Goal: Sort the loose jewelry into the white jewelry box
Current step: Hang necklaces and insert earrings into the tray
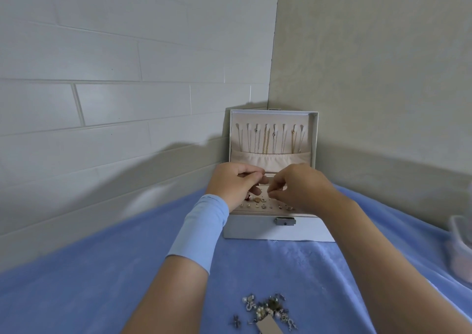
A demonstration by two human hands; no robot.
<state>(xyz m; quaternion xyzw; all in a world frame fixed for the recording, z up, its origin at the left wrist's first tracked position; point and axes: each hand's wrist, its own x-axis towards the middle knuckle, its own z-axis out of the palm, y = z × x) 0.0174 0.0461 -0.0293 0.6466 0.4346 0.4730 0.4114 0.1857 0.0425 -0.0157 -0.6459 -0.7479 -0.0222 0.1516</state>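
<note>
**A:** Where is everything?

**B:** The heap of loose metal-and-pearl jewelry (pixel 268 307) lies on the blue fleece cloth (pixel 102 270), well apart from the open white rectangular jewelry box (pixel 275 229).

**A:** And the hands?

**B:** Both are over its cream earring tray (pixel 258 207). The left hand (pixel 235 180) pinches a thin gold piece (pixel 263 173), probably steadying it for seating. The right hand (pixel 301 188) has its fingertips pinched together; I cannot tell whether they hold anything.

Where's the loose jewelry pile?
Head view, bottom centre: the loose jewelry pile lies on the blue cloth, nearer the camera than the white jewelry box.
</note>
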